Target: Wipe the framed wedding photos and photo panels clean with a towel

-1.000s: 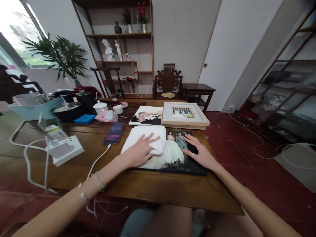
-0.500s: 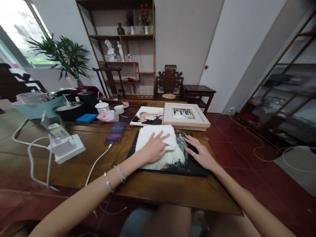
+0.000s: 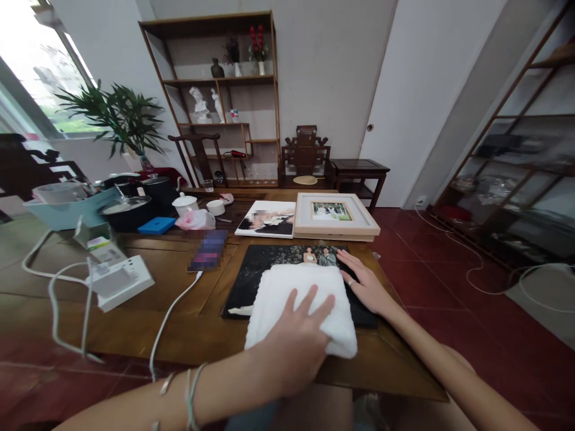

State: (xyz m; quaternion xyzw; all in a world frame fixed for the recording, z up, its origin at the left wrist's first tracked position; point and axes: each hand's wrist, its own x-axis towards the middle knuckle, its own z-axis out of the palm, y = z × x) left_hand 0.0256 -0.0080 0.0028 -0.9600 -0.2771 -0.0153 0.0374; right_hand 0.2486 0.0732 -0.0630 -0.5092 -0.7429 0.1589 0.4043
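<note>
A folded white towel (image 3: pixel 278 299) lies over the lower part of a dark photo panel (image 3: pixel 245 275) showing a couple. My left hand (image 3: pixel 300 335) presses on the towel from above, its fingers spread. The towel's near edge hangs past the panel's front edge, and the left thumb is hidden. Flat along the panel's right side rests my right hand (image 3: pixel 366 284), fingers stretched out, a ring on one of them. The panel's upper strip, with the couple's upper bodies, shows above the towel.
Behind the panel on the wooden table (image 3: pixel 188 335) are a white-edged photo print (image 3: pixel 265 224) and a light wooden picture frame (image 3: pixel 336 230). To the left lie a phone (image 3: pixel 209 250) with a white cable, an opened white box (image 3: pixel 126 284), a blue box (image 3: pixel 156 225) and pots (image 3: pixel 128 209).
My left hand and the towel have moved toward me and to the right, baring the panel's upper left. My right hand stays at the panel's right side. The view has tilted up slightly.
</note>
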